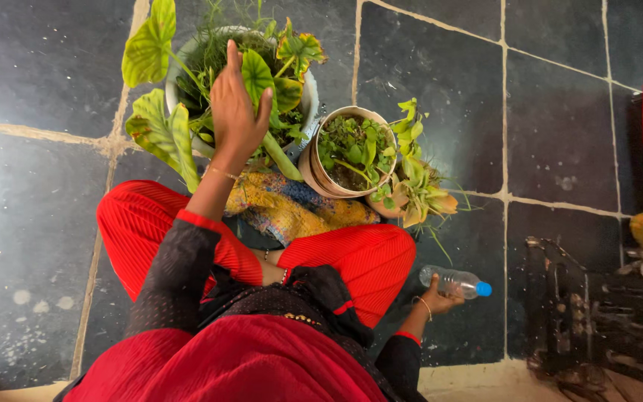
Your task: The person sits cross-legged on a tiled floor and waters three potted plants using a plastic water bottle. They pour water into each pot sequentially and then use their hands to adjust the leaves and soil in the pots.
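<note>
Under spread left hand (236, 112) fingers, big white pot of green leafy plants (308, 93); right hand (435, 299) gripping clear blue-capped plastic bottle (455, 282).

The person wears bright red pleated trousers (366, 257) and a dark, finely dotted top with red cuffs at both sleeves (176, 272). A thin gold bangle (222, 173) circles each wrist, and a red cloth (247, 365) lies across the lap.

clear plastic bottle (452, 281), blue cap, lying sideways, gripped low over dark floor tiles. white pot (310, 93) of broad green-yellow leaves, upright, touched from above.
</note>
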